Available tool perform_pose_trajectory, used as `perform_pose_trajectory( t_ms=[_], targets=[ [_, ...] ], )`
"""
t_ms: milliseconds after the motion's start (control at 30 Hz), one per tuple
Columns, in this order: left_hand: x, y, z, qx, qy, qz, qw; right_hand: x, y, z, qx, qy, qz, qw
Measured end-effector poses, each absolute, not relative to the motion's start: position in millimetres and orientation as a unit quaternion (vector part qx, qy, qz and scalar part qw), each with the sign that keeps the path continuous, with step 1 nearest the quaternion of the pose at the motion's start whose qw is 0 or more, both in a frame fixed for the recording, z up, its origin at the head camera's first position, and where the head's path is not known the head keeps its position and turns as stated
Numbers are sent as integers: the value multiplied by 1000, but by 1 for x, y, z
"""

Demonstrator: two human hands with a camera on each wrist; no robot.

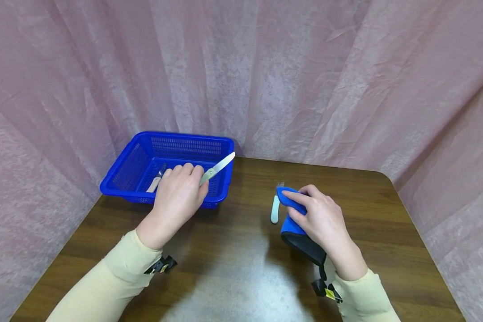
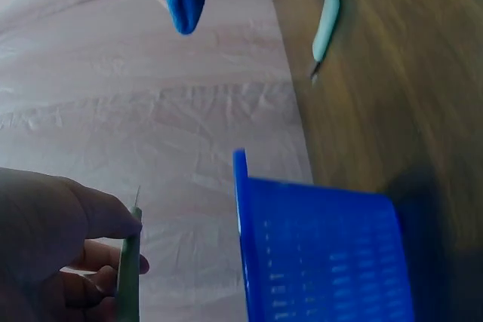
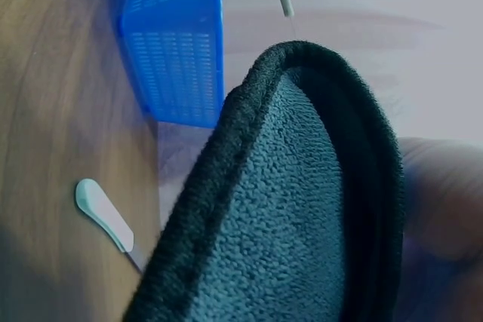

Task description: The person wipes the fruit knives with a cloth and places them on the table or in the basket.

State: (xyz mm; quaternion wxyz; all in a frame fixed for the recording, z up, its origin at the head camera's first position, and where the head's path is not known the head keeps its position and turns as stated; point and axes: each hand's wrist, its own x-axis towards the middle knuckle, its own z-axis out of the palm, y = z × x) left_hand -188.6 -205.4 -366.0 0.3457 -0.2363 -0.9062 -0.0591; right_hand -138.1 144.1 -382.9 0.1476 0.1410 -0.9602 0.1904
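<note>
In the head view my left hand (image 1: 179, 190) grips a table knife (image 1: 221, 165) by its pale green handle, over the blue basket's near right part. The blade points up and to the right. On the right, my right hand (image 1: 322, 214) pinches a folded blue cloth (image 1: 293, 227) with a dark underside and edging, raised over the table. Beside that cloth lies a piece of cutlery with a mint handle (image 1: 275, 210), its metal end partly covered in this view. The right wrist view shows the cloth's dark fuzzy side (image 3: 279, 209) up close.
The blue plastic basket (image 1: 167, 135) stands at the back left of the wooden table (image 1: 233, 250). Inside it lies cutlery with a cream handle (image 1: 154, 184), partly behind my left hand. A pink curtain (image 1: 241, 80) hangs behind the table and along its sides.
</note>
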Motion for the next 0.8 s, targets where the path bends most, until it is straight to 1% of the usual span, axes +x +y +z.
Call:
perform_pose_trajectory(
  t_ms=[433,533,800],
  targets=[
    [-208,-217,-360,-223,-915,-55,332,-139,143,-383,141,-960,193,148],
    [-214,-219,-359,-208,-926,-57,310,-138,142,-382,141,-959,195,147],
    [-230,-229,-362,-163,-957,-68,229,-137,139,-383,147,-959,195,144]
  ],
)
